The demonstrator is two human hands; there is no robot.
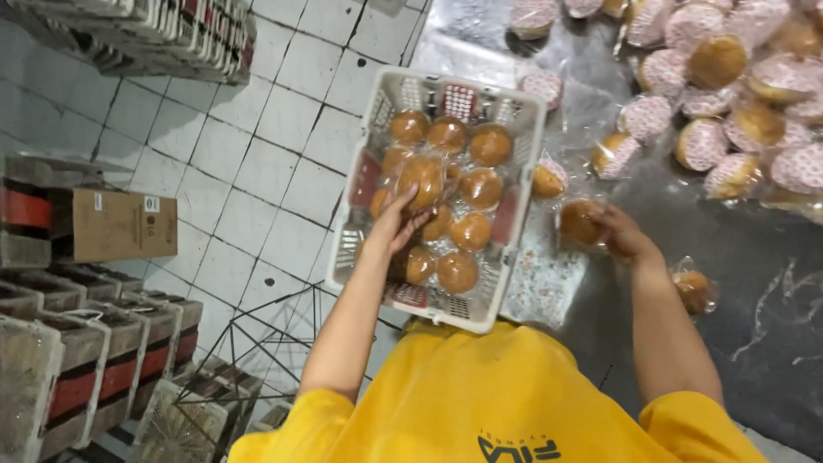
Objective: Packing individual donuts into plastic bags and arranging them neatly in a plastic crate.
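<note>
Landmark: white plastic basket (514, 137), standing at the edge of the steel desk (737, 257), in front of the person in yellow.
Buns in basket: round golden buns in clear wrappers, lying loose in a heap inside the basket.
Left hand (396, 225): it is over the middle of the basket; the grip is half closed, fingers curled on a wrapped bun (422, 178).
Right hand (619, 233): it is just right of the basket, on the desk; the grip is closed loosely around another wrapped bun (581, 221).
Other buns: many wrapped buns (729, 103) lie on the desk, well right of the basket.
Handling: I judge the buns light, soft and easy to crush; the film is probably slippery.
Where to hold: around the sides of the bun, with spread fingers and little pressure.
</note>
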